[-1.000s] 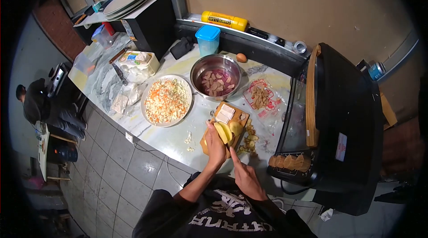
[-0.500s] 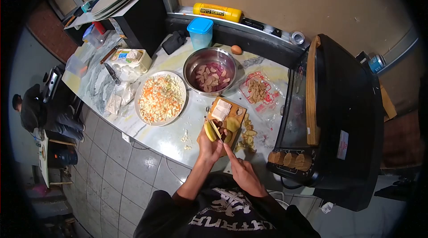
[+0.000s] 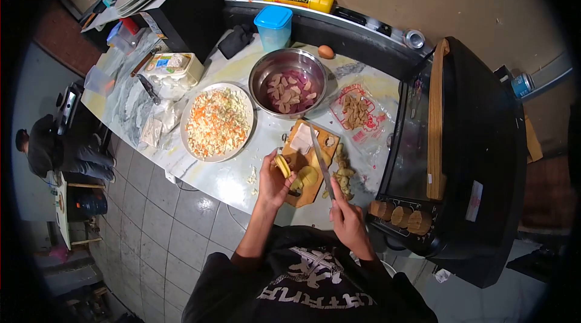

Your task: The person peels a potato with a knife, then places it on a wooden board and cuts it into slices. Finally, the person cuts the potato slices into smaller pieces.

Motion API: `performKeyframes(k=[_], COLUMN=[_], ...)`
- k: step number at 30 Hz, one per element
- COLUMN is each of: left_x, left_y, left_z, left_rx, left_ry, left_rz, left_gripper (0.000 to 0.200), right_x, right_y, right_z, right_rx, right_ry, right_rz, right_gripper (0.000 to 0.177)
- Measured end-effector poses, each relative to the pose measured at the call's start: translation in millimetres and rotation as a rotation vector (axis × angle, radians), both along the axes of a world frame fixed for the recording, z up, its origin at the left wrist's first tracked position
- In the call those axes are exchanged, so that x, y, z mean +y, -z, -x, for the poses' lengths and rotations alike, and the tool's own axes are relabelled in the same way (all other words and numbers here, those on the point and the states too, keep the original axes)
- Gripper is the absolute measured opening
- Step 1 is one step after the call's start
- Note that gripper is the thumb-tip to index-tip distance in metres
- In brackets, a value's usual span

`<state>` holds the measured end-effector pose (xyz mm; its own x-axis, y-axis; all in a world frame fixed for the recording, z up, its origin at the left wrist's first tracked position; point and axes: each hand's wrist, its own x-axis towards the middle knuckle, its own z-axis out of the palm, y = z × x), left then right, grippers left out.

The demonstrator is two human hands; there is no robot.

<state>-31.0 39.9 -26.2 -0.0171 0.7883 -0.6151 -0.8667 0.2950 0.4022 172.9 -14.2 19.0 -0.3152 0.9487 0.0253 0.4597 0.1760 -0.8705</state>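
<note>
My left hand grips a cut yellow potato, a slice lying against its face, just left of the wooden cutting board. In my right hand is a knife, its blade pointing away from me over the board and apart from the potato. More yellow potato pieces lie on the board, with a pale, flat-sided piece at its far end. Peelings are heaped along the board's right side.
A metal bowl holds pinkish sliced pieces. Left of it is a plate of chopped vegetables; right, a plastic bag with brown strips. A black oven borders the right side. Another person stands far left.
The knife has come out of the potato and swung right and away from me. My left hand has shifted left with the potato, now showing a separated slice.
</note>
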Motion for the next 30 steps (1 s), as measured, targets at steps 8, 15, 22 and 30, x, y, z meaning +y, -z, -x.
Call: performKeyframes(k=[8, 15, 22, 30], left_x=[-11, -18, -17, -16], left_y=[4, 0, 5, 3], left_z=[9, 18, 19, 25], left_rx=[0.098, 0.372, 0.359, 0.426], left_ry=[0.052, 0.191, 0.19, 0.215], left_rz=[0.001, -0.067, -0.032, -0.078], left_gripper=[0.021, 0.029, 0.042, 0.038], right_x=[-3, -1, 0, -1], right_y=[4, 7, 12, 22], right_z=[3, 3, 3, 1], right_rx=[0.052, 0.087, 0.088, 0.083], right_ry=[0.034, 0.077, 0.1, 0.093], right_rz=[0.065, 0.117, 0.119, 0.12], right_gripper=[0.052, 0.057, 0.053, 0.055])
